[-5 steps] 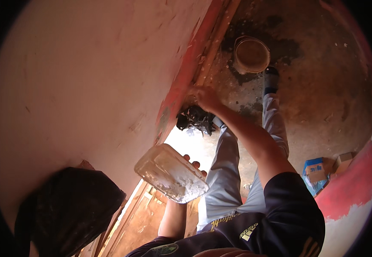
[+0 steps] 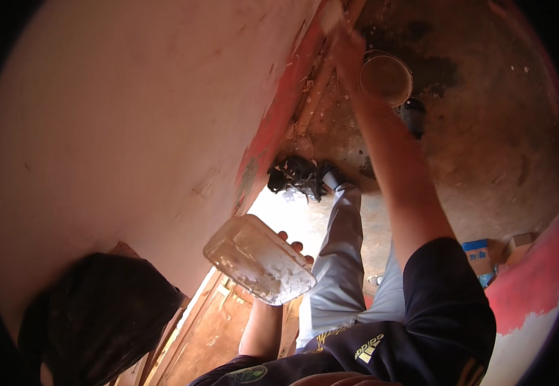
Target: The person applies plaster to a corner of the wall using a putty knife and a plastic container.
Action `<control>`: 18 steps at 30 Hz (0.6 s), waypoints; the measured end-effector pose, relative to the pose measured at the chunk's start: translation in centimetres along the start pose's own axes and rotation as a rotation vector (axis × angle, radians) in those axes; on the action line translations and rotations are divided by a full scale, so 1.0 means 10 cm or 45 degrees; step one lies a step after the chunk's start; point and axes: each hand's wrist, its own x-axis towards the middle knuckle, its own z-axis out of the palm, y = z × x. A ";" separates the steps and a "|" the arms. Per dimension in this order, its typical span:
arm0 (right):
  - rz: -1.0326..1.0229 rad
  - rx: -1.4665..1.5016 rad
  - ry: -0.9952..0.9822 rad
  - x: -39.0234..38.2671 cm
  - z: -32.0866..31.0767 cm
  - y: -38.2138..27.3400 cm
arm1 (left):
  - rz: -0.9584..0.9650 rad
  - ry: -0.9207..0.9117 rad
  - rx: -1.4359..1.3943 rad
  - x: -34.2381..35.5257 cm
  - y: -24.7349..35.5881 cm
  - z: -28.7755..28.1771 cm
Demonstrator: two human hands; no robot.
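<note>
My left hand [image 2: 297, 247] holds a rectangular translucent plastic tub [image 2: 260, 260] from beneath and behind; only its fingertips show past the rim. White, paste-like residue coats the tub's inside, thickest at the lower right end. Stretched far forward, my right hand [image 2: 347, 48] is at the red lower band [image 2: 279, 96] of the wall. Motion smears its fingers, which appear closed. A pale, blurred patch [image 2: 331, 18] at their tips seems to be a held thing, but its kind does not show.
The pale wall [image 2: 144, 116] fills the left side. A round bucket [image 2: 386, 78] stands on the stained floor beyond my foot. Crumpled black plastic [image 2: 295, 177] lies by the wall's foot, near a bright opening. Dark sheeting [image 2: 99, 315] hangs lower left; a blue-and-brown box [image 2: 477, 256] sits right.
My right hand has swept forward along the wall's lower band, away from the black plastic, and the arm is now extended. The left hand and tub have hardly moved.
</note>
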 end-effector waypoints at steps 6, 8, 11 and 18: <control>0.245 0.171 0.099 1.01 0.05 -0.15 | 0.145 0.132 0.138 -0.12 0.03 -0.13; 0.245 0.168 0.007 0.40 0.11 -0.56 | 0.069 0.017 0.010 -0.02 -0.01 0.03; 0.293 0.102 -0.252 -0.82 -0.11 -1.10 | 0.016 -0.091 -0.004 0.11 -0.05 0.11; 0.408 0.038 -1.078 -1.87 -0.67 -1.46 | 0.020 0.264 0.223 0.05 0.02 0.21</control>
